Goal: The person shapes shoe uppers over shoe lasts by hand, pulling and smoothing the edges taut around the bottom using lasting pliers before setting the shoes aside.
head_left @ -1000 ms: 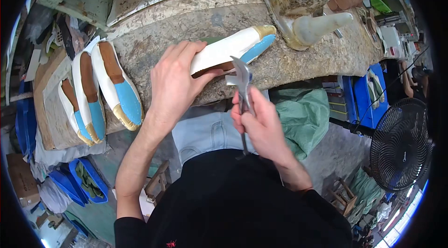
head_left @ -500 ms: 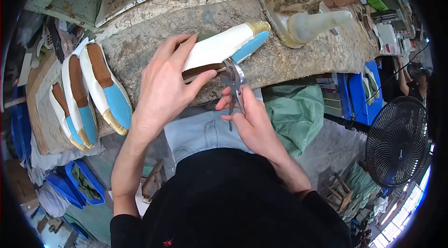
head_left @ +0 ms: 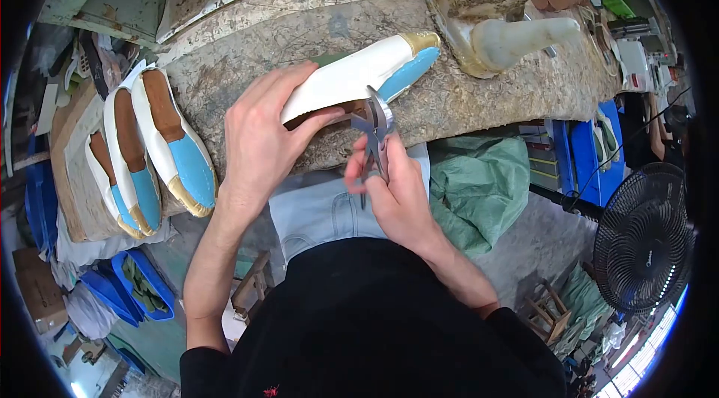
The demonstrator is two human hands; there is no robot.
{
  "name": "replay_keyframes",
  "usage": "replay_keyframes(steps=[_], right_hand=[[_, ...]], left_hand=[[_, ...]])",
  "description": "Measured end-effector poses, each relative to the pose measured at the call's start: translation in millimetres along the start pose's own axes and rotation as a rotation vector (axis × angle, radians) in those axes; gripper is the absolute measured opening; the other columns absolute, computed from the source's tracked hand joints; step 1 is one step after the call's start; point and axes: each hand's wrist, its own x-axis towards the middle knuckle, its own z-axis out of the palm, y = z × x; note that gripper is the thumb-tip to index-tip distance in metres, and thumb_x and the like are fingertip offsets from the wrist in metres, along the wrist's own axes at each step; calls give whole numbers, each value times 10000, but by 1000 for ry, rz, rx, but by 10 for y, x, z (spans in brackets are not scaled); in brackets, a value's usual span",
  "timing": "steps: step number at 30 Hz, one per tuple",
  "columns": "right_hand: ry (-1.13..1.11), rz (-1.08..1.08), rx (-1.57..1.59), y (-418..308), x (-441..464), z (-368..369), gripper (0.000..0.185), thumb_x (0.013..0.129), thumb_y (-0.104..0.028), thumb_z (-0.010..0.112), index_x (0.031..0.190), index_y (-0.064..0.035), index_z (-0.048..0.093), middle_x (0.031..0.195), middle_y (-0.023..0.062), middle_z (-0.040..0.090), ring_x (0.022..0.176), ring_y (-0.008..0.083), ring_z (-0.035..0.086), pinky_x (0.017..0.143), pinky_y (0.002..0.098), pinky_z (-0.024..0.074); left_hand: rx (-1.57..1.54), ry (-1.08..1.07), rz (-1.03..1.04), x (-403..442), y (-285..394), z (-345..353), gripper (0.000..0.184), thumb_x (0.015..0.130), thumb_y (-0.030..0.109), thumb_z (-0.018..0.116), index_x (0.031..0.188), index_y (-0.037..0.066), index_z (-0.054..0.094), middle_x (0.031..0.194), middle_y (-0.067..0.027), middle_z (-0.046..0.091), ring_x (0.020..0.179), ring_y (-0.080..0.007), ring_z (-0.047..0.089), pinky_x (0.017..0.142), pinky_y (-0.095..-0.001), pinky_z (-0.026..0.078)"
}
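My left hand [head_left: 258, 125] grips a shoe [head_left: 341, 76] by its heel end, fingers over the white side and thumb at its brown opening. The shoe lies tilted on its side, its light-blue and gold toe pointing up and right. In my right hand [head_left: 393, 184] is a pair of metal pliers [head_left: 378, 125], with fingers and thumb around the handles. The jaws point up at the shoe's near edge, beside the blue part. Whether they bite on material cannot be made out.
The shoe is over a worn, glue-stained bench [head_left: 479, 102]. Several similar shoes [head_left: 172, 136] stand at its left. A glue-crusted stand with a pale horn-like arm [head_left: 524, 42] is at the back right. A green sack [head_left: 479, 192] and a black fan [head_left: 644, 241] are to the right.
The plier jaws have shifted up slightly against the shoe's edge, and my right fingers are curled closer around the handles. My left hand keeps its hold on the shoe. The view has shifted a little.
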Motion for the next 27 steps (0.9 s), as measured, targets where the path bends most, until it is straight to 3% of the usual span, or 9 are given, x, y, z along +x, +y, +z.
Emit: replay_keyframes(steps=[3, 5, 11, 12, 15, 16, 19, 23, 27], right_hand=[[-85, 160, -136, -106, -10, -88, 350, 906, 97, 456, 1252, 53, 496, 909, 147, 676, 797, 236, 696, 706, 385, 574], [-53, 58, -144, -109, -10, -93, 317, 909, 94, 418, 1205, 31, 511, 809, 69, 640, 679, 129, 614, 614, 277, 529], [-17, 84, -209, -289, -189, -111, 338, 898, 93, 425, 1210, 5, 520, 758, 44, 610, 638, 116, 562, 592, 285, 472], [-52, 121, -270, -336, -245, -153, 292, 958, 89, 518, 1245, 35, 503, 868, 185, 673, 711, 356, 693, 680, 437, 551], [17, 59, -433, -203, -380, -214, 355, 889, 99, 441, 1220, 1, 526, 766, 99, 626, 625, 195, 639, 593, 348, 503], [25, -19, -603, -168, -334, -260, 318, 919, 86, 502, 1224, -7, 515, 797, 173, 669, 648, 335, 698, 601, 441, 537], [15, -20, -1053, 80, -116, -295, 302, 953, 19, 617, 1213, 15, 463, 918, 266, 722, 782, 505, 697, 668, 592, 546], [28, -131, -1075, 188, -15, -376, 295, 953, 32, 601, 1214, 25, 463, 904, 261, 713, 781, 502, 699, 671, 588, 549], [-8, -152, -971, 188, -57, -406, 315, 948, 67, 570, 1241, 24, 463, 906, 248, 701, 808, 497, 702, 688, 561, 556]], left_hand=[[28, 3, -12, -6, 20, 21, 545, 784, 265, 937, 1235, 23, 747, 1167, -145, 779, 1060, -337, 755, 908, -425, 603], [20, 9, 6, -3, -1, 24, 536, 788, 265, 937, 1228, 23, 750, 1159, -146, 781, 1057, -337, 756, 912, -429, 603], [47, 8, -39, 1, 31, 46, 550, 767, 198, 953, 1255, 27, 764, 1192, -157, 788, 1078, -318, 774, 948, -405, 606], [59, 11, -51, -9, 24, 43, 550, 767, 198, 953, 1255, 27, 764, 1192, -157, 788, 1078, -318, 774, 948, -405, 606], [34, 21, 70, 9, -86, 133, 554, 755, 281, 962, 1225, 51, 778, 1217, -139, 796, 1102, -305, 785, 926, -402, 643], [27, 7, 79, 50, -91, 151, 554, 755, 281, 962, 1225, 51, 778, 1217, -139, 796, 1102, -305, 785, 926, -402, 643], [58, -18, 24, 29, -8, 141, 583, 780, 330, 942, 1238, 14, 766, 1259, -171, 777, 1131, -341, 767, 964, -441, 630], [26, -307, 15, 250, 314, -154, 659, 820, 395, 886, 1322, 3, 715, 1364, -190, 693, 1295, -372, 649, 1113, -485, 498], [19, -341, -29, 606, 264, 59, 586, 817, 420, 897, 1167, -16, 722, 1046, -186, 692, 954, -350, 705, 864, -448, 549]])
